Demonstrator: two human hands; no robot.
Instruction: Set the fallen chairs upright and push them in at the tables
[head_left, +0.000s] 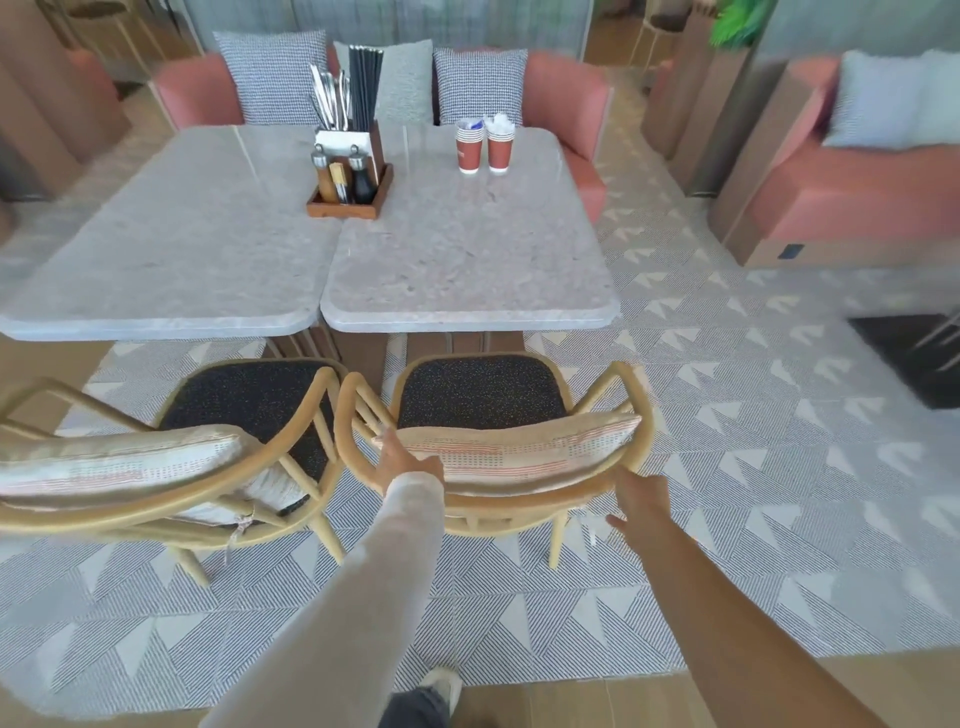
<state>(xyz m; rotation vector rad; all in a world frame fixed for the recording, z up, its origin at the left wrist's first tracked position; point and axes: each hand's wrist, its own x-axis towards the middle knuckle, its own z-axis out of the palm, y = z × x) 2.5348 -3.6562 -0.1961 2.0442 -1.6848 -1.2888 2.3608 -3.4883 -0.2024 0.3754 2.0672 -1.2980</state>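
Pushing-in step, by the look of it: right chair (498, 447) upright, just short of the worktop (467, 270). Left hand (408, 460) resting on its back rail, grip unclear; right hand (641, 501) curled at the rail's right end, grip not readable either. Next: a straight shove forward. Wooden caddy (349, 200) holding grinders and cutlery; two paper cups (484, 148) stuffed with packets.

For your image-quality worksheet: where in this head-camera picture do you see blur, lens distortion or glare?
Head view: motion blur smears the right-hand sofa and far corners; wide-angle bending curves the table edge; soft, even light, no harsh glare; the centre, with both hands on the chair back, stays fairly sharp.
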